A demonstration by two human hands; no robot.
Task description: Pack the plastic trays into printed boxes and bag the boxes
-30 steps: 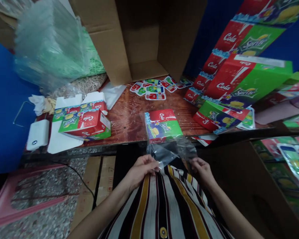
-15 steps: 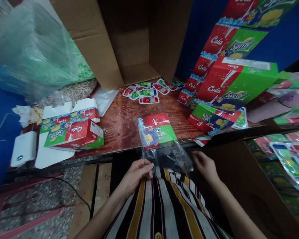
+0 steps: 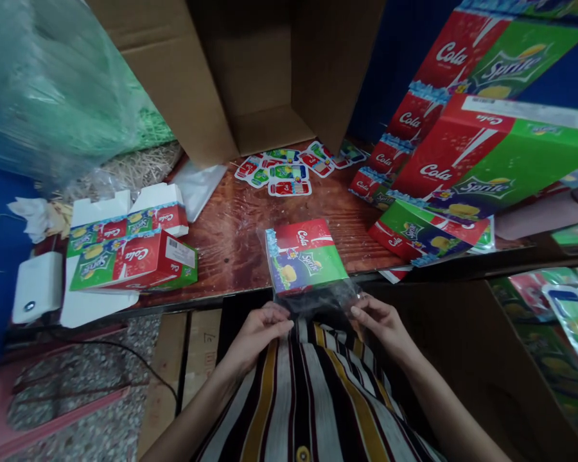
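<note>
A small red, green and blue box (image 3: pixel 307 255) printed Cola and Sprite lies at the table's front edge, inside a clear plastic bag (image 3: pixel 320 298). The bag's loose end hangs past the edge toward my body. My left hand (image 3: pixel 264 327) pinches the bag's left corner between thumb and fingers. On the other side, my right hand (image 3: pixel 378 317) closes thumb and fingertips on the bag's right corner. Behind the box lie several loose bottle-shaped cards (image 3: pixel 289 172) in red and green.
An open cardboard carton (image 3: pixel 262 131) stands at the back. At left are a printed box (image 3: pixel 137 262), flat cartons and a white device (image 3: pixel 37 289). Stacked Cola and Sprite boxes (image 3: pixel 481 160) rise at right. A carton of wrapped packs (image 3: pixel 566 314) sits lower right.
My right hand has come left and taken hold of the bag's right corner, where it was apart before. The view has shifted slightly; the boxed item stays in place.
</note>
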